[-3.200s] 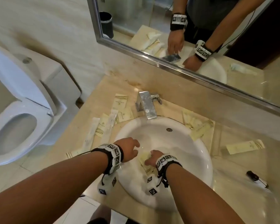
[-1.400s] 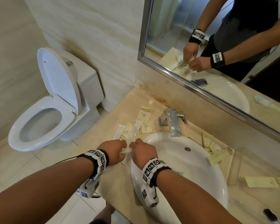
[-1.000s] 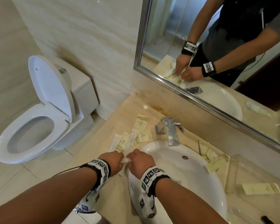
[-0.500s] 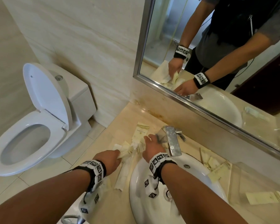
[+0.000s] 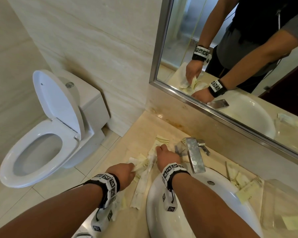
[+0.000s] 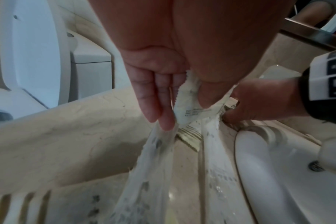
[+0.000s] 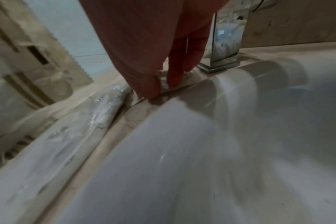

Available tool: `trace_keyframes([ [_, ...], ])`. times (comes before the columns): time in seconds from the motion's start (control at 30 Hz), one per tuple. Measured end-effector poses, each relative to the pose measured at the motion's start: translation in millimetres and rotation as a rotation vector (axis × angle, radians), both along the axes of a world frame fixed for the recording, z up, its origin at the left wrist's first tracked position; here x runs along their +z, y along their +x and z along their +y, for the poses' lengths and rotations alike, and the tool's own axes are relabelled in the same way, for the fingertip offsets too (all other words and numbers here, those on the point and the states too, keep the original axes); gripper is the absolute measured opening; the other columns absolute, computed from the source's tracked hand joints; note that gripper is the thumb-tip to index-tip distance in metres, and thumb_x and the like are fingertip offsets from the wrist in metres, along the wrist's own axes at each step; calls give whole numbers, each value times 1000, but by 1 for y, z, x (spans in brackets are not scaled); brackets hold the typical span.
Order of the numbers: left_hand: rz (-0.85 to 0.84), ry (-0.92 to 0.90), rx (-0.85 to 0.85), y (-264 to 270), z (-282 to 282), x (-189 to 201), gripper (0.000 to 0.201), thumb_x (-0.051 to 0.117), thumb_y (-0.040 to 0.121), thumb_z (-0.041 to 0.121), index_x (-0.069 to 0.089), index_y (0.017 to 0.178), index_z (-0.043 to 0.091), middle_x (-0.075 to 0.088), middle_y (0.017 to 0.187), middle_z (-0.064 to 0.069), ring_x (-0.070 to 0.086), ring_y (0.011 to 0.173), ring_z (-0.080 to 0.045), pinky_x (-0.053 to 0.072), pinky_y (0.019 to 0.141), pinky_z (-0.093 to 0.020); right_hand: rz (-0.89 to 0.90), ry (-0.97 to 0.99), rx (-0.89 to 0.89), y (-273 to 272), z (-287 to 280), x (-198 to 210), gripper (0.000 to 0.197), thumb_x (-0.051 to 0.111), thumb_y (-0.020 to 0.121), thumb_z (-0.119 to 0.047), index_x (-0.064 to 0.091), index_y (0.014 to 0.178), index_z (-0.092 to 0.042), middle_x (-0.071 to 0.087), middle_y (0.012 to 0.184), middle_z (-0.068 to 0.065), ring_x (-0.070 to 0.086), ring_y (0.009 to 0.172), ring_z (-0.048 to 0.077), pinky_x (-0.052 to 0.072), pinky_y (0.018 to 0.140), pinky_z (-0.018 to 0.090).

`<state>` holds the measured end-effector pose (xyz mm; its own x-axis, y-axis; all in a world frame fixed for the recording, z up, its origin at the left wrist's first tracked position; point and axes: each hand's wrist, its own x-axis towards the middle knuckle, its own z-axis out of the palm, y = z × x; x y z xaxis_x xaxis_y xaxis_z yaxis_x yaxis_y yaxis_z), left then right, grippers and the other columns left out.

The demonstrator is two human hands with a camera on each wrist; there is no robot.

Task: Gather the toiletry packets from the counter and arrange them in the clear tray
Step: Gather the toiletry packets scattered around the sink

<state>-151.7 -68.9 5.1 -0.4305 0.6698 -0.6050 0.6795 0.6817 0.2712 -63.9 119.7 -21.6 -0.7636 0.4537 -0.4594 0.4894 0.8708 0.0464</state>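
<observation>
Head view: the left hand (image 5: 123,173) holds a fanned bunch of packets (image 5: 141,164) left of the faucet (image 5: 194,156); the right hand (image 5: 167,156) reaches down at a flat packet (image 5: 159,143) just left of the faucet base
Change: half a second ago the right hand was arriving beside the faucet; now it is down on the counter (image 5: 144,127) there, so another packet looks about to join the bunch
Clear tray: the clear tray (image 5: 282,201) stands right of the faucet, across the sink (image 5: 187,212), with some packets in it and more beside it
Left wrist view: fingers (image 6: 153,98) and thumb are curled round the packet tops, long white sachets (image 6: 144,174) trailing to the counter
Right wrist view: blurred; fingertips (image 7: 173,72) touch the counter just left of the faucet base, perhaps pinching a packet edge, but I cannot tell if they have closed on it
Meaning: left-side gathering is well along; nothing in hand has reached the tray yet
</observation>
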Motion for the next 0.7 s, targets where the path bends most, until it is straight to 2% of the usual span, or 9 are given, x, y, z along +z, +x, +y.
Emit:
trace_keyframes([
  [0.1, -4, 3, -9, 2, 2, -3, 36, 34, 101, 41, 52, 123, 18, 64, 116, -5, 60, 104, -25, 47, 86, -32, 10, 5, -25, 3, 2, -2, 41, 50, 92, -4, 49, 132, -13, 47, 132, 9, 68, 88, 29, 43, 57, 34],
  [0.23, -20, 1, -17, 5, 5, -7, 36, 35, 101, 41, 51, 125, 18, 64, 118, -4, 60, 107, -25, 47, 89, -32, 32, -7, -76, 7, 8, -5, 36, 47, 95, -9, 52, 129, -15, 53, 130, 8, 67, 97, 30, 46, 64, 34],
  [0.47, -36, -28, -10, 7, 9, -5, 37, 35, 102, 38, 52, 127, 16, 61, 124, -6, 58, 112, -25, 44, 90, -31, 165, 67, -129, 21, 8, 4, 37, 50, 93, -11, 53, 129, -18, 58, 125, 6, 66, 100, 27, 47, 67, 33],
  [0.6, -20, -29, 17, 5, 13, 0, 39, 35, 102, 37, 54, 128, 14, 60, 127, -7, 58, 114, -26, 45, 94, -33, 265, -24, -342, 24, 2, 13, 44, 52, 96, -27, 47, 139, -22, 53, 133, 6, 66, 104, 29, 53, 76, 36],
  [0.7, -11, -2, 65, -1, 16, 5, 41, 35, 102, 38, 53, 129, 12, 58, 131, -9, 56, 117, -27, 45, 96, -33, 392, -151, -545, 27, -7, 19, 47, 54, 94, -37, 45, 140, -27, 53, 136, 3, 64, 110, 29, 55, 86, 40],
])
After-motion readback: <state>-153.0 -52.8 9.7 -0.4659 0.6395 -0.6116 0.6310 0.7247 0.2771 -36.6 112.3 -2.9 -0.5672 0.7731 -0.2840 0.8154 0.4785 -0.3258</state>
